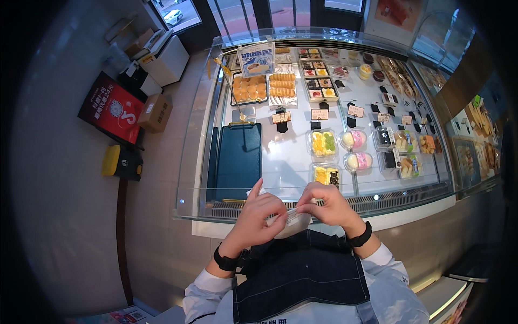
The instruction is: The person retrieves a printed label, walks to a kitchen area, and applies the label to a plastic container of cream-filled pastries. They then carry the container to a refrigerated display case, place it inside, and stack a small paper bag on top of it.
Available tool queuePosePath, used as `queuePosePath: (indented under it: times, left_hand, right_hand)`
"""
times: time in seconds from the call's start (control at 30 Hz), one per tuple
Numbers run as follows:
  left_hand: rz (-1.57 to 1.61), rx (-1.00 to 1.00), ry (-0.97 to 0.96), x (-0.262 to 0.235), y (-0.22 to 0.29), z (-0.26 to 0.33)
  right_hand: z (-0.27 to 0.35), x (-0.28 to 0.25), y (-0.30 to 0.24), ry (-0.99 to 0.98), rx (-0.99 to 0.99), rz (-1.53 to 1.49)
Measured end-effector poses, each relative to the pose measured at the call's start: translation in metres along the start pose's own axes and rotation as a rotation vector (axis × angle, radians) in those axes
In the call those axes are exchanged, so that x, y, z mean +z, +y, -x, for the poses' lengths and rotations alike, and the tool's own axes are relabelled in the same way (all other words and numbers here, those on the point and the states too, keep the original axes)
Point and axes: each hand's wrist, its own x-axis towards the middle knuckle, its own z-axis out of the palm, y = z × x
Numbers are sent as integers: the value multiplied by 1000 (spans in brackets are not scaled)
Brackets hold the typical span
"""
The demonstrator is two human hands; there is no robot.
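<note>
A small white packet (295, 227), soft-looking with faint print along its top, is held in front of my dark apron (302, 270). My left hand (256, 217) pinches its left side between thumb and curled fingers, the index finger pointing up and away. On its upper right edge, the thumb and fingertips of my right hand (330, 205) press together. Part of the packet is hidden behind my fingers, and its contents cannot be made out. Both hands are just above the near edge of the glass display case (377, 215).
Inside the case lie dark teal trays (240, 156), golden buns (250, 89), rolled pastries (282, 88), boxed fruit cakes (322, 144) and pink-and-white packaged cakes (354, 139). A small sign (257, 60) stands by the buns. Left are a red sign board (113, 108) and a cardboard box (155, 113).
</note>
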Motion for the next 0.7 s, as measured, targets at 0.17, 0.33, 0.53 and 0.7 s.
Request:
queuePosePath:
  times: [0.17,0.33,0.53,0.7]
  left_hand:
    - [-105,-98,166,14,3,2]
    - [-272,59,344,16,0,4]
    - [-578,328,453,16,4,10]
    - [-701,380,479,9,9,15]
  right_hand:
    - [-1,5,-1,186,-90,140]
    - [-5,6,-10,163,-221,274]
    - [-4,9,-18,238,-497,546]
    - [3,7,-24,328,-640,722]
